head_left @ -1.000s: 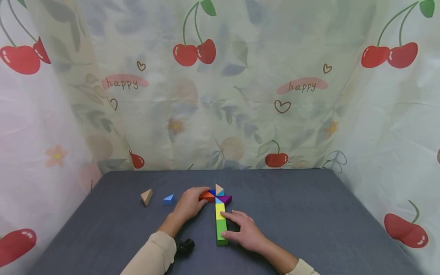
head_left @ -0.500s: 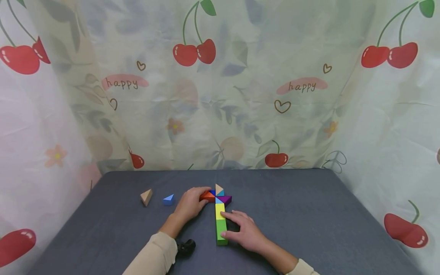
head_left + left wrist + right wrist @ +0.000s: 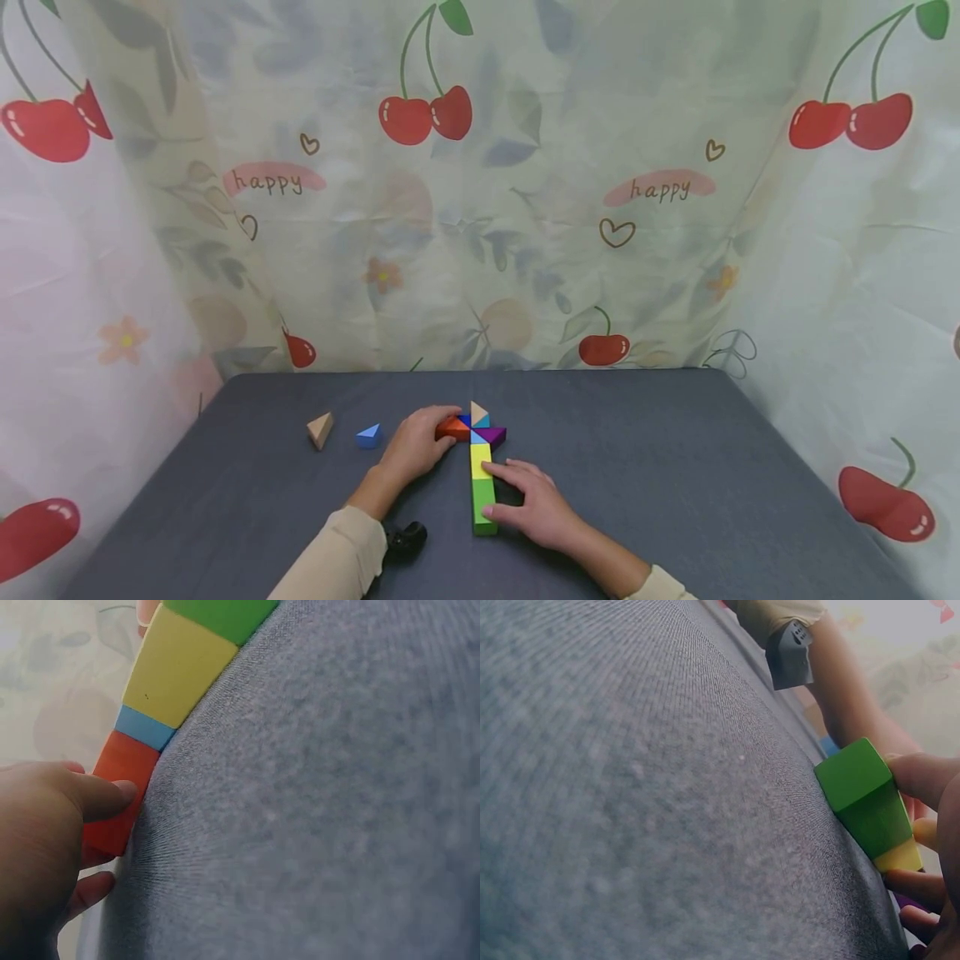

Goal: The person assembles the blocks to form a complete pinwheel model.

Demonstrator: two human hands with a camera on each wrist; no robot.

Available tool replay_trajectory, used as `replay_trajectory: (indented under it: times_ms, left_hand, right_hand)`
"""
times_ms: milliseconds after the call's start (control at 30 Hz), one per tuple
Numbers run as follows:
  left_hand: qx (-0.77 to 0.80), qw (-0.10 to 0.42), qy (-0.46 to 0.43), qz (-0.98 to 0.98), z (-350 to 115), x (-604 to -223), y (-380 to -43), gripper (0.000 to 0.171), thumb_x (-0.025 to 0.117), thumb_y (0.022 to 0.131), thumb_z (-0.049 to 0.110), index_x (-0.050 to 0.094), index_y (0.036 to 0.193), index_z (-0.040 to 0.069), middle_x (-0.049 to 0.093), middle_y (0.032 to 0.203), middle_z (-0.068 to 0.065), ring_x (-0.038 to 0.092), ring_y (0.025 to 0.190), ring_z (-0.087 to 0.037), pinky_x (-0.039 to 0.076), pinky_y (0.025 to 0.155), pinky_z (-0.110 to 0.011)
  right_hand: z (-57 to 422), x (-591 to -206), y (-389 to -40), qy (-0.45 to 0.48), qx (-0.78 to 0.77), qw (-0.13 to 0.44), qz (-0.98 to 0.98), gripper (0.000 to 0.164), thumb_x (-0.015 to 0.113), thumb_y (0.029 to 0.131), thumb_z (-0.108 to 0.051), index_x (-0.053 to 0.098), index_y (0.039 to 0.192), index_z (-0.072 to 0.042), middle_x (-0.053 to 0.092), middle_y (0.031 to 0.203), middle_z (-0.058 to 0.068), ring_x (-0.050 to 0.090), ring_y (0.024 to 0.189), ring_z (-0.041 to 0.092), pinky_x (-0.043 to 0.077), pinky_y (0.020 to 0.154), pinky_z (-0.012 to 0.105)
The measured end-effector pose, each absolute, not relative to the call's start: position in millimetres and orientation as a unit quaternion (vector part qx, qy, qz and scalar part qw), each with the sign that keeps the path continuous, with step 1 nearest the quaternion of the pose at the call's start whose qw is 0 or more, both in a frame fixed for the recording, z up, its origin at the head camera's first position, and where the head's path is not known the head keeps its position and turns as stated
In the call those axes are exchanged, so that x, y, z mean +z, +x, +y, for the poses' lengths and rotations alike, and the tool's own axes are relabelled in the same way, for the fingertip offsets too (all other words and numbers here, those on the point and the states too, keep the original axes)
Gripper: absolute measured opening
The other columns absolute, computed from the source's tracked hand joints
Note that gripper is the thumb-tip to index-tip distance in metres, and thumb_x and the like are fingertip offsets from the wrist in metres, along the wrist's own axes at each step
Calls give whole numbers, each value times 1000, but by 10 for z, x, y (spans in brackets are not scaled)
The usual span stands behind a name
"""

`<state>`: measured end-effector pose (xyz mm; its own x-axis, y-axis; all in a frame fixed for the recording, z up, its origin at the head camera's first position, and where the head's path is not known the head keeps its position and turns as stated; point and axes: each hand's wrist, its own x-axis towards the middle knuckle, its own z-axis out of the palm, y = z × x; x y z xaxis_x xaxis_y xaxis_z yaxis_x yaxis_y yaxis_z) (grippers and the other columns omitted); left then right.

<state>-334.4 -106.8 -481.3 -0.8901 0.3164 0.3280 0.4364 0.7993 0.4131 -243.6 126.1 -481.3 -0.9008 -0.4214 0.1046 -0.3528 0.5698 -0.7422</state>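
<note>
My left hand grips an orange-red wooden block, its thumb on the near face and other fingers around the far side. This block belongs to a pinwheel of triangular blocks, including a purple one, a dark blue one and a natural wood one. A light blue triangle joins it to a yellow block, followed by a green block, in a straight stem toward me. From the right, my right hand touches the stem, thumb on the green block and index finger on the yellow.
Two loose triangular blocks lie left of the left hand: a natural wood one and a blue one. A black device sits at the left wrist. The dark cloth-covered table meets a cherry-print curtain behind and at both sides.
</note>
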Motion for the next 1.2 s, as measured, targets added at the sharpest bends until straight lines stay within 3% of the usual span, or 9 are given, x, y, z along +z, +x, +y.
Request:
replay_trajectory:
  times_ms: [733,900,1200]
  left_hand:
    - [-259,154,-205,-931,-1330,-4687,-3204,40,76,86,22,66,125,20,60,128,2,57,111,-21,47,90,-43]
    - [-249,164,-209,-932,-1433,-4630,-3177,38,77,85,20,69,122,19,62,124,3,56,114,-22,46,93,-44]
    - [-229,180,-211,-933,-1634,-4494,-3125,33,80,83,18,72,115,18,66,116,3,58,104,-20,48,87,-44]
  right_hand:
    - [1249,-4801,-2428,-209,-407,53,887,61,70,86,-50,55,140,-26,51,141,7,35,135,34,23,101,67]
    - [1248,-4801,-2423,-209,-410,52,886,61,70,86,-50,56,140,-25,51,141,7,35,135,34,23,101,67]
    - [1253,-4826,-2429,-217,-411,40,885,61,70,85,-50,56,139,-25,51,141,7,35,135,34,24,102,66]
